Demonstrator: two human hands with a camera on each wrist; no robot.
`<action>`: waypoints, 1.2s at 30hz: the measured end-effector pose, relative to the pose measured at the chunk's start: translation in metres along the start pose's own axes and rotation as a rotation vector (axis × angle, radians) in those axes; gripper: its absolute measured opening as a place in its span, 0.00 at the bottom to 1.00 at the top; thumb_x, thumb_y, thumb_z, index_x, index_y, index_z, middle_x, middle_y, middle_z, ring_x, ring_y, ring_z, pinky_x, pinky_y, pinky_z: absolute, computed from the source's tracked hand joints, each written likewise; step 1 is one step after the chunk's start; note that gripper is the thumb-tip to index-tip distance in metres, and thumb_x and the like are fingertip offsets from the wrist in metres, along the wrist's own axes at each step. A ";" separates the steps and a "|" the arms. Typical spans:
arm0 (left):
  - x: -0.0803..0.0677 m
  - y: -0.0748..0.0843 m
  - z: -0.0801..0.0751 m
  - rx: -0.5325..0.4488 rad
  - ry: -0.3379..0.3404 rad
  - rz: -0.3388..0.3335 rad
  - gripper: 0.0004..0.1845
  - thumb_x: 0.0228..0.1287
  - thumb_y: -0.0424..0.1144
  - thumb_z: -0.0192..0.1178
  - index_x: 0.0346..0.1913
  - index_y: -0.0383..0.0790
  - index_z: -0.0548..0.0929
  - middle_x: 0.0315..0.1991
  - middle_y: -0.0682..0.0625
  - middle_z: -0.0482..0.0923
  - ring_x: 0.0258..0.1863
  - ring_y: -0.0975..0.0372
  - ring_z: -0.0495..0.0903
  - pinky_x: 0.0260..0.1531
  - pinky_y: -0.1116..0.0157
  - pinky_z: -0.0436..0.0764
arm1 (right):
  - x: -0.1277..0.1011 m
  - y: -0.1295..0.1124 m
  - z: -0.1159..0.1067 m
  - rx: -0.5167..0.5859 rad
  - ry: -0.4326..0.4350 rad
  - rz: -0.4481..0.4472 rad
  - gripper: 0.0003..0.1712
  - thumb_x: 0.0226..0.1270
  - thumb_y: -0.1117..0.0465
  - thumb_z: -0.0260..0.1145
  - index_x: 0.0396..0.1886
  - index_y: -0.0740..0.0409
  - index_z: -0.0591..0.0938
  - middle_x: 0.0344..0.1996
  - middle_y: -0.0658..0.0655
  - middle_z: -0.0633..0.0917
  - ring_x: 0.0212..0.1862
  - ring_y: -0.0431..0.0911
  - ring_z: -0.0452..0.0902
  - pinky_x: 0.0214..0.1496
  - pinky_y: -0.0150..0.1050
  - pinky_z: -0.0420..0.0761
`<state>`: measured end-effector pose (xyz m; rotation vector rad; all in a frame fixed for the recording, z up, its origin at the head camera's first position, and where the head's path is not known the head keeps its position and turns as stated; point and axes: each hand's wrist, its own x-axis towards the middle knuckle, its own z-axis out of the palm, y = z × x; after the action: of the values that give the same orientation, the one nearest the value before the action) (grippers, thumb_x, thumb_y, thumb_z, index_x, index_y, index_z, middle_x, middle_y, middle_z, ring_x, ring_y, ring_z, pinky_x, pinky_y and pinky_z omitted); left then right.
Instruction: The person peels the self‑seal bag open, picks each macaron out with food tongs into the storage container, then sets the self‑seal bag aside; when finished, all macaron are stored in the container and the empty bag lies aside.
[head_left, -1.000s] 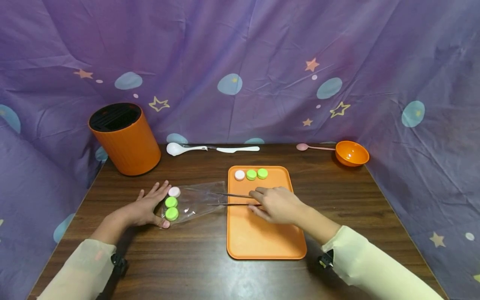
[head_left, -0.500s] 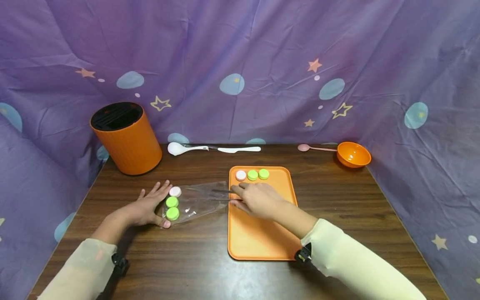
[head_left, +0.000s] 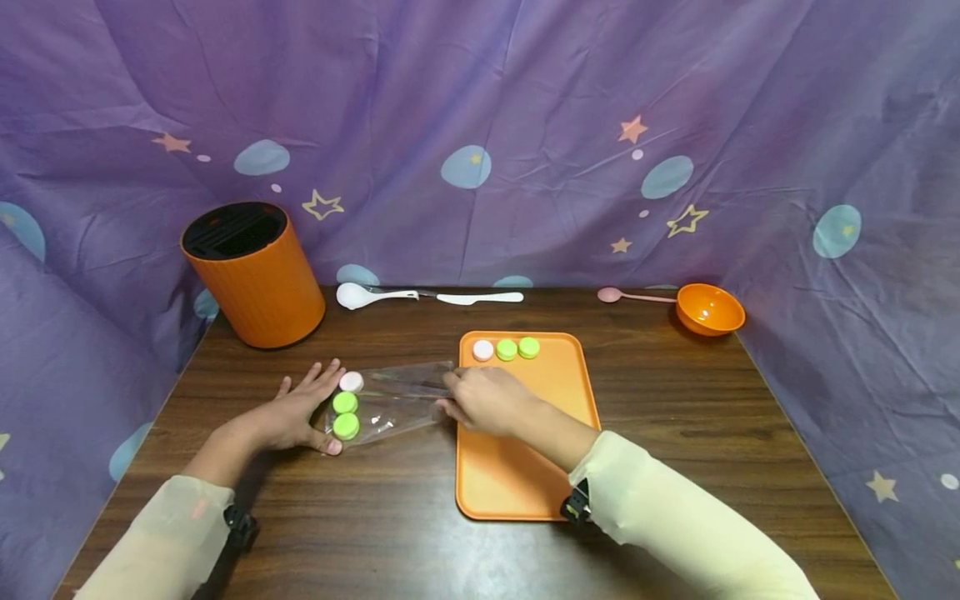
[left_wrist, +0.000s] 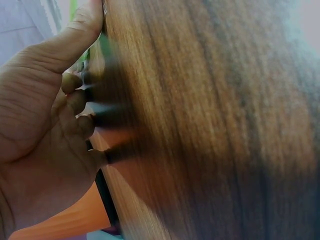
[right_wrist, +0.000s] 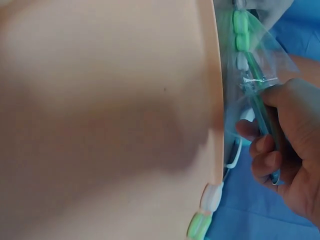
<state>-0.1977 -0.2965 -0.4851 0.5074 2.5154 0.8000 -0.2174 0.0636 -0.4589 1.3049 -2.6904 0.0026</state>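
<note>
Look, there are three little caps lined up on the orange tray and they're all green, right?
Not quite. Three caps do sit in a row at the far end of the orange tray, but only two are green; the left one is a white cap. The head view shows it.

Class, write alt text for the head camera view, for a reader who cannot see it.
A person's right hand pushes metal tweezers into a clear plastic bag of green and pink caps, which the left hand steadies on a wooden table. Three more caps sit on an orange tray.
</note>
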 end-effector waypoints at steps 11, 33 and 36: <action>0.002 -0.006 0.002 0.001 0.009 0.018 0.77 0.50 0.67 0.81 0.90 0.32 0.46 0.91 0.31 0.32 0.89 0.32 0.26 0.77 0.21 0.23 | 0.011 -0.007 0.004 -0.036 0.016 -0.011 0.20 0.87 0.46 0.62 0.40 0.56 0.82 0.36 0.54 0.89 0.34 0.48 0.90 0.33 0.44 0.90; 0.011 -0.029 0.008 0.028 0.023 0.012 0.79 0.45 0.74 0.80 0.91 0.38 0.48 0.92 0.35 0.32 0.90 0.33 0.27 0.77 0.20 0.25 | 0.015 -0.006 -0.002 -0.067 0.001 0.001 0.18 0.87 0.46 0.62 0.44 0.54 0.85 0.36 0.51 0.89 0.30 0.45 0.88 0.28 0.42 0.87; 0.012 -0.030 0.007 0.023 0.022 0.010 0.80 0.44 0.75 0.79 0.91 0.38 0.48 0.92 0.35 0.32 0.90 0.33 0.26 0.77 0.20 0.24 | 0.015 -0.006 -0.002 -0.071 0.013 0.002 0.17 0.86 0.46 0.63 0.43 0.54 0.85 0.36 0.51 0.89 0.30 0.45 0.88 0.26 0.42 0.86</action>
<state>-0.2096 -0.3103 -0.5122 0.5218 2.5465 0.7850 -0.2220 0.0483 -0.4552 1.2772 -2.6553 -0.0832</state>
